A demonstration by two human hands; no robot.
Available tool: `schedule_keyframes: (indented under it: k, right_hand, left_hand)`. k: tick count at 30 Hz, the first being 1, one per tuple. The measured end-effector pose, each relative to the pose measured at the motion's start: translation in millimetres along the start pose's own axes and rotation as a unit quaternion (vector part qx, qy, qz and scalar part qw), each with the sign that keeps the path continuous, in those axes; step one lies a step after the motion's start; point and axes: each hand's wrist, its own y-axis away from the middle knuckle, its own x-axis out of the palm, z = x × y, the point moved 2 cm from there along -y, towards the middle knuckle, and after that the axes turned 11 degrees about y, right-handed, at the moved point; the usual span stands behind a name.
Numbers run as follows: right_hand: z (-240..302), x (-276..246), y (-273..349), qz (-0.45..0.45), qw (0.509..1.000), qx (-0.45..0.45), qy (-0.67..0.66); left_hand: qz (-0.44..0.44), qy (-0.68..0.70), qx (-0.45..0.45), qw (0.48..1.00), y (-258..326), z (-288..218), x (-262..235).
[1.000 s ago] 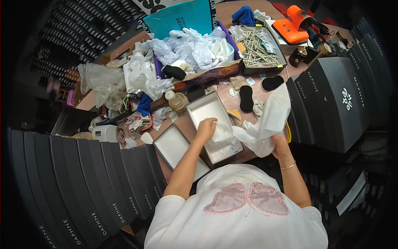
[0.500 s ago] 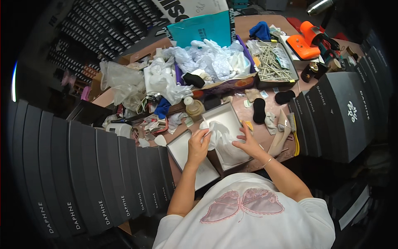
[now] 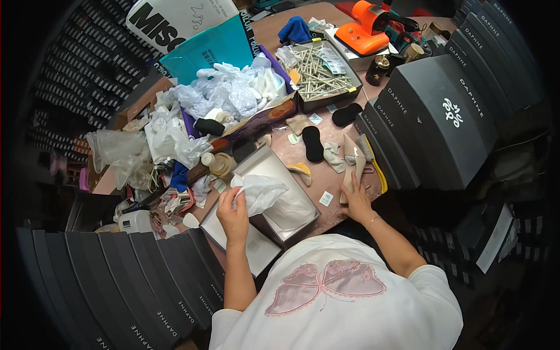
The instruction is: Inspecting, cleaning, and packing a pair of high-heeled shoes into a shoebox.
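In my left hand [image 3: 232, 211] a sheet of white tissue paper [image 3: 262, 195] is pinched and lifted, its loose part hanging into a shoe box [image 3: 312, 198] with a white inside. More tissue lies within that box. The box lid [image 3: 262, 255] rests beside it, white inside up, below my left hand. Off to the right, my right hand [image 3: 357, 203] reaches over a beige pointed shoe [image 3: 351, 151]. Its fingers are spread and touch the shoe's near end, which they partly cover.
Stacks of dark grey shoe boxes stand at left [image 3: 134, 280] and right [image 3: 431, 122]. Behind are a purple-edged box of crumpled tissue [image 3: 239, 87], a tray of thin sticks [image 3: 324, 73] and an orange device [image 3: 364, 35]. A black pad [image 3: 312, 144] and a yellow-handled brush [image 3: 373, 157] lie near the shoe.
My right hand has left the tissue and moved right onto the beige shoe. My left hand still holds the tissue. The whole view has shifted and turned.
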Motion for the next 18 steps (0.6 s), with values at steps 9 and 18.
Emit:
schedule_keyframes:
  k: [9,18]
  right_hand:
    - [-22,-133,32,0.047,0.77,-0.091,-0.629]
    - [90,-95,-9,0.231,0.53,-0.097,-0.81]
  left_hand:
    - [-0.01,-0.003,-0.028,1.0,4,18,4]
    - [0.052,0.106,-0.045,0.992,25,-26,-27]
